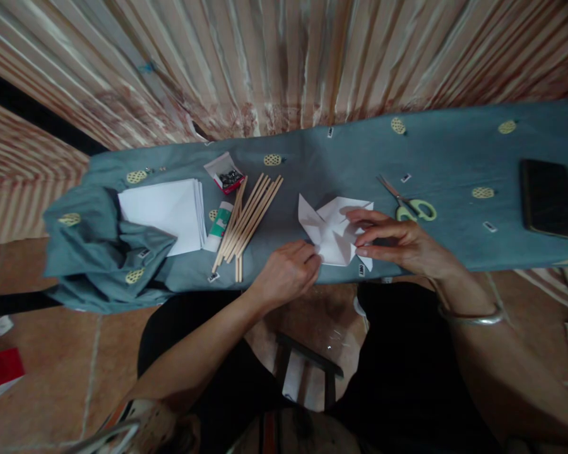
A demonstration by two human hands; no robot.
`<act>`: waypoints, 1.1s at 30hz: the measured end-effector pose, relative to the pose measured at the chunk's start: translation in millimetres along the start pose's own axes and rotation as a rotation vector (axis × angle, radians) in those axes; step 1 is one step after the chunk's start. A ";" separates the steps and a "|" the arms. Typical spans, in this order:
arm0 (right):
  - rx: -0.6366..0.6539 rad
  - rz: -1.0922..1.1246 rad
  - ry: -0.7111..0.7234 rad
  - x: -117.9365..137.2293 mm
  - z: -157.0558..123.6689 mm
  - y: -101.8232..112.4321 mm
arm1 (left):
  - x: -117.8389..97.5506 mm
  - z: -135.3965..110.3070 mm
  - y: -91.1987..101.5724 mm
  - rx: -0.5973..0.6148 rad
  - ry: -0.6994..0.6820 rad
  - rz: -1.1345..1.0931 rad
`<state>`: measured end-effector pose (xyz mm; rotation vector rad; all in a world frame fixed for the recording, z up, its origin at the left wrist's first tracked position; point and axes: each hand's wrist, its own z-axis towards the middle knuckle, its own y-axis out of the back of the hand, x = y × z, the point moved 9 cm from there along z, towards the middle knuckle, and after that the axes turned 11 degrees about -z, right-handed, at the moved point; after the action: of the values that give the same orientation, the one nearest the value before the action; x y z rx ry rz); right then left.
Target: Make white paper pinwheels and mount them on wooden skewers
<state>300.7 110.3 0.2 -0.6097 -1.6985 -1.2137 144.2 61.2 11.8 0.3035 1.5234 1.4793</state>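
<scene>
A white paper pinwheel, its flaps folded and standing up, lies near the front edge of the cloth-covered table. My left hand is closed, pinching the near left edge of the paper between thumb and fingers. From the right, my right hand grips a flap, with the fingertips on the paper and the thumb below them. Part of the right side of the pinwheel is hidden behind these fingers. Just beyond my right hand lie scissors with light green handles, their blades pointing away to the left.
Left of the pinwheel lie several wooden sticks, a glue stick and an open box of small metal pins. Farther left is a stack of white paper beside bunched cloth. A dark phone lies far right. Curtains hang behind.
</scene>
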 end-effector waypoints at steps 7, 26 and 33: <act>-0.094 -0.193 0.030 -8.5 2.5 -1.8 | -10.7 0.7 -6.7 -0.016 -0.038 -0.049; -0.331 -0.631 0.113 5.4 2.9 -8.6 | -13.4 5.3 -15.2 -0.005 -0.044 -0.127; -0.336 -0.622 0.075 7.7 3.2 -9.8 | -13.1 5.9 -16.0 -0.005 -0.036 -0.118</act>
<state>288.1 108.5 2.3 -0.2169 -1.6858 -1.9611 162.1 51.6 4.8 0.2317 1.4837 1.3782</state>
